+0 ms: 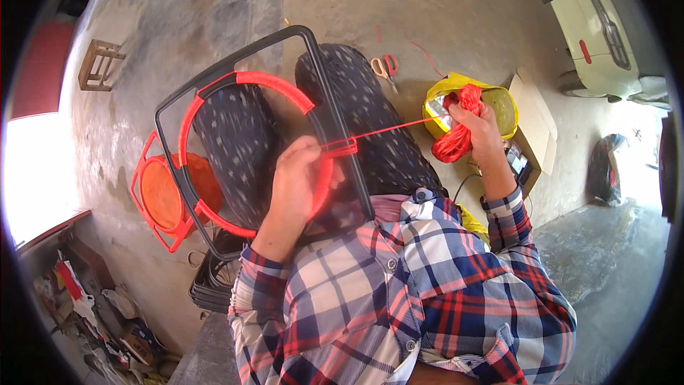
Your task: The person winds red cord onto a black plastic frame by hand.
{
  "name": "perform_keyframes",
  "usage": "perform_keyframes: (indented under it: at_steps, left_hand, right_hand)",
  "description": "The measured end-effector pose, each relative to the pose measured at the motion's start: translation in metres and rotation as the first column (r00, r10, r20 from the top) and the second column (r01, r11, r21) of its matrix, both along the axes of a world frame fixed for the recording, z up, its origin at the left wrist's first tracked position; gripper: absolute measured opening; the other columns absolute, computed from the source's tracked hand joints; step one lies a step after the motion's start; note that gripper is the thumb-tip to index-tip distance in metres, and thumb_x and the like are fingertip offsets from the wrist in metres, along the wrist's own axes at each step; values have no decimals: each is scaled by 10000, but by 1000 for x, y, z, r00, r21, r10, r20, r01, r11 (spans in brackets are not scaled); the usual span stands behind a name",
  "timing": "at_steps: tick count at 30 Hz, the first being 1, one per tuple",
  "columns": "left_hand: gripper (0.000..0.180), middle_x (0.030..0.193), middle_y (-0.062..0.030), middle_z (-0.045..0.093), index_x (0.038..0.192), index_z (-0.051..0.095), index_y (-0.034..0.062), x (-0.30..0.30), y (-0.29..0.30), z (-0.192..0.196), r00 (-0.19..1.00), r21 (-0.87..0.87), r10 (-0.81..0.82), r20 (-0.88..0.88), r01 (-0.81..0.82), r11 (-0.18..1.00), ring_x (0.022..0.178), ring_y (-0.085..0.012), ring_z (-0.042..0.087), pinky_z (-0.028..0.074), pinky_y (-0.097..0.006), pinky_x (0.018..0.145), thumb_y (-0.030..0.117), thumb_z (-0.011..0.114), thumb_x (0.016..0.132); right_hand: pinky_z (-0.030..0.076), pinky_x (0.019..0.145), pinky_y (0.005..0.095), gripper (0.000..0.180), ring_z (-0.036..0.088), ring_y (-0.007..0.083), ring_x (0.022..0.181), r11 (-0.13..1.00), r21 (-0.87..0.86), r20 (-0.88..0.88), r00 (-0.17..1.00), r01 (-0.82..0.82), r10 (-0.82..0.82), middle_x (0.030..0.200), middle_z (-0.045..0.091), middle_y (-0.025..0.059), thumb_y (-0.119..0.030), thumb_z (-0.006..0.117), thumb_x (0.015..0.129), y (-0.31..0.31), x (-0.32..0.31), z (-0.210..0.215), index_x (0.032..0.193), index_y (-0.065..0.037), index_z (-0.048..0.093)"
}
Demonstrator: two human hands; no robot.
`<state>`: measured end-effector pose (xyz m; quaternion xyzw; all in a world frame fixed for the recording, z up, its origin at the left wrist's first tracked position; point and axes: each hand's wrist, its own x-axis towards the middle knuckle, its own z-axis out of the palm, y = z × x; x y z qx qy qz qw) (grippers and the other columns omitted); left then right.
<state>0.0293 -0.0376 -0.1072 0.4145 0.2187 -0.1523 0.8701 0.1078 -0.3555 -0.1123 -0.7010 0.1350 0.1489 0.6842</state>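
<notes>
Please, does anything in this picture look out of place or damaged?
Nothing looks clearly damaged. It is slightly untidy: the scissors lie directly on the floor, and a loose red strand trails there near the yellow container, as if left lying.

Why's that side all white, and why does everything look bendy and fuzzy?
In the head view, glare turns the white patch at left featureless; in the same head view, the fisheye lens bends shapes near the rim, like the pale car; also there, the left hand looks slightly hazy, the red cord bundle clearer.
</notes>
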Motion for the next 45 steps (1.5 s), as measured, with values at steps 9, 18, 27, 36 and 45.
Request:
perform_keyframes:
  at_steps: [9, 18, 27, 36, 45]
  left_hand:
    - [64, 662, -152, 584, 819, 483, 65, 1, 4, -10, 999, -113, -47, -27, 43, 993, 531, -251, 564, 457, -361, 487, 129, 485, 819]
    - [299, 977, -160, 618, 1043, 529, 36, 1, 0, -9, 999, -90, -49, -18, 47, 995, 782, -247, 613, 491, -348, 652, 289, 490, 889]
    - [300, 1037, -116, 612, 1188, 475, 32, 2, -10, 4, 969, 185, 178, 173, -209, 960, 714, -195, 640, 555, -305, 515, 59, 479, 889]
    - [318, 968, -111, 663, 1119, 594, -15, 2, 1, -11, 984, 8, -99, -146, 101, 995, 735, -201, 644, 524, -313, 616, 23, 505, 816]
    - [231, 828, -113, 639, 1073, 534, 23, -3, 4, 0, 1000, -98, -3, -17, 1, 995, 660, -207, 631, 539, -337, 557, 206, 556, 933]
  right_hand:
    - [415, 619, 221, 134, 530, 34, 684, 997, 33, -3, 997, -72, 72, 802, 603, -48, -67, 661, 817, -13, -12, -59, 949, -49, 643]
    - [475, 854, 392, 455, 604, 367, 972, 721, -648, 308, 783, -243, 541, 1014, 621, 199, -220, 630, 813, 71, 49, 13, 1199, -20, 495]
    - [447, 875, 388, 449, 573, 254, 1060, 716, -698, 710, 112, -18, 695, 1129, 606, 37, -219, 787, 648, 150, 35, 33, 1052, -153, 602]
    - [482, 777, 376, 262, 569, 265, 897, 643, -719, 562, 325, -263, 761, 945, 598, 41, -237, 803, 617, 127, 5, -5, 784, -85, 669]
    - [421, 976, 386, 348, 556, 252, 1090, 834, 427, 376, 907, -351, 189, 1143, 580, 143, -198, 676, 710, 31, 33, -1, 1007, -39, 593]
